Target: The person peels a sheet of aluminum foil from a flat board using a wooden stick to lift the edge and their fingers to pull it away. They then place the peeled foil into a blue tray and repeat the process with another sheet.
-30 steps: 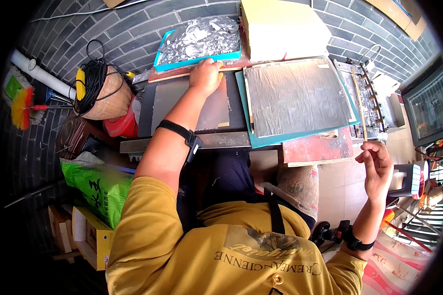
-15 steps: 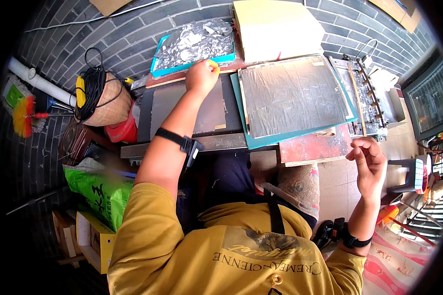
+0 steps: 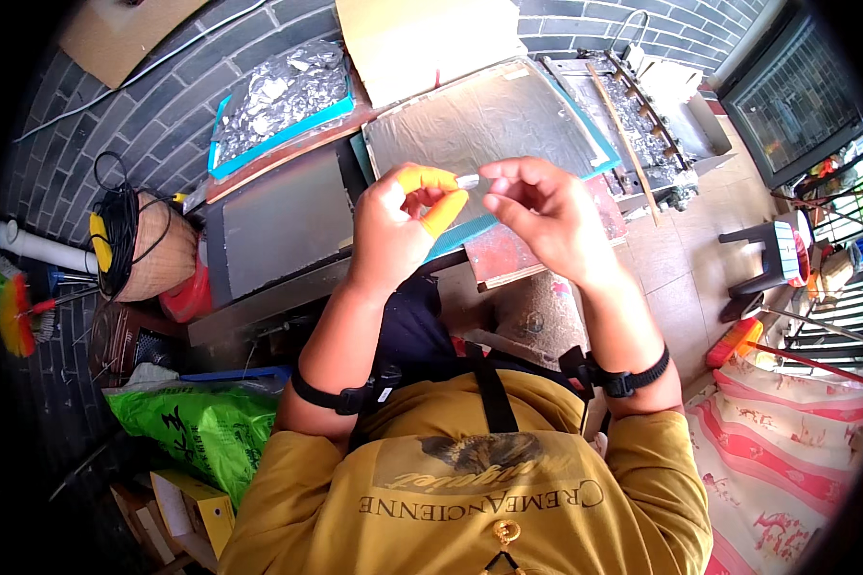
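Observation:
My left hand (image 3: 400, 222) is raised over the front of the bench, with yellow finger covers on its thumb and index finger. Those two fingertips pinch a small silvery piece (image 3: 467, 181); its exact kind is too small to tell. Close beside it, my right hand (image 3: 556, 225) is bare, its fingers curved and its thumb and index finger apart around the piece's free end. Beyond the hands lies a wrinkled grey foil-like sheet (image 3: 470, 115) on a teal board (image 3: 599, 163). To the left is a flat grey plate (image 3: 288, 220) on a dark surface.
A blue tray (image 3: 288, 137) of crumpled silvery flakes stands at the back left, near a stack of pale yellow sheets (image 3: 427, 43). A wooden stick (image 3: 626, 144) leans by a metal frame at right. A basket with black cable (image 3: 149, 249) stands left.
My left hand has come back from beside the blue tray to in front of my chest. My right hand has moved left and inward to meet it. The view has shifted and turned.

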Demonstrator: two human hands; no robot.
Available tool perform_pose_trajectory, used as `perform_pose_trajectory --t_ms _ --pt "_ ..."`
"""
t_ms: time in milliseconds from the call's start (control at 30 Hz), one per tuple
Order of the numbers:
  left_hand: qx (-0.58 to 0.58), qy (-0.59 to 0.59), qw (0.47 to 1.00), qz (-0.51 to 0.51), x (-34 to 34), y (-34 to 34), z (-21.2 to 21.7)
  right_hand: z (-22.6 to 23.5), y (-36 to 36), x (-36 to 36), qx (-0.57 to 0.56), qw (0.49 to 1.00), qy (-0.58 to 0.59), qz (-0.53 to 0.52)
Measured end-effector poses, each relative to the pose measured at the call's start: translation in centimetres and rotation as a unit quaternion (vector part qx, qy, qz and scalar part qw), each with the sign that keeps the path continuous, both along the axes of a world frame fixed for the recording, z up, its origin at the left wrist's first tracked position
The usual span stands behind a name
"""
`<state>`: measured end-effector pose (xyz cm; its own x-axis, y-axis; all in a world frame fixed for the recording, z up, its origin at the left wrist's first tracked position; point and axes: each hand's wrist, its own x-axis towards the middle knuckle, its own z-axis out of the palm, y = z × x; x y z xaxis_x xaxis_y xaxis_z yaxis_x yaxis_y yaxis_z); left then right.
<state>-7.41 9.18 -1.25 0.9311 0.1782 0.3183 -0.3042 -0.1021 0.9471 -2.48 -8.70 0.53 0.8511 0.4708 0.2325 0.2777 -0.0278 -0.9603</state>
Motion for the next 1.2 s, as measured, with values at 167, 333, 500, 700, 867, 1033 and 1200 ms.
perform_pose_trajectory --t_ms 167,333,500,700,867,1033,1200 --pt "0.044 -0.018 0.999 0.001 -0.1 -0.5 -0.3 -0.5 0.9 0.3 0.086 0.993 0.067 0.044" --pt "0.055 -0.024 0.998 0.009 -0.1 -1.0 -0.1 -0.7 0.7 0.5 0.091 0.992 0.07 0.043" --pt "0.163 -0.053 0.984 0.039 0.0 -1.0 0.1 -0.8 0.6 0.5 0.098 0.992 0.07 0.04" --pt "0.143 -0.031 0.987 0.071 0.0 -1.1 -0.5 -0.8 0.7 0.4 0.094 0.992 0.078 0.028" --pt "0.126 -0.015 0.989 0.08 0.0 -1.2 -0.3 -1.2 0.7 0.7 0.088 0.993 0.072 0.031" --pt "0.136 -0.024 0.987 0.081 -0.1 -1.2 -0.1 -1.1 0.8 0.8 0.083 0.992 0.085 0.052" --pt "0.094 0.016 0.993 0.073 -0.2 -1.0 -0.4 -1.2 0.8 0.9 0.096 0.99 0.086 0.053"
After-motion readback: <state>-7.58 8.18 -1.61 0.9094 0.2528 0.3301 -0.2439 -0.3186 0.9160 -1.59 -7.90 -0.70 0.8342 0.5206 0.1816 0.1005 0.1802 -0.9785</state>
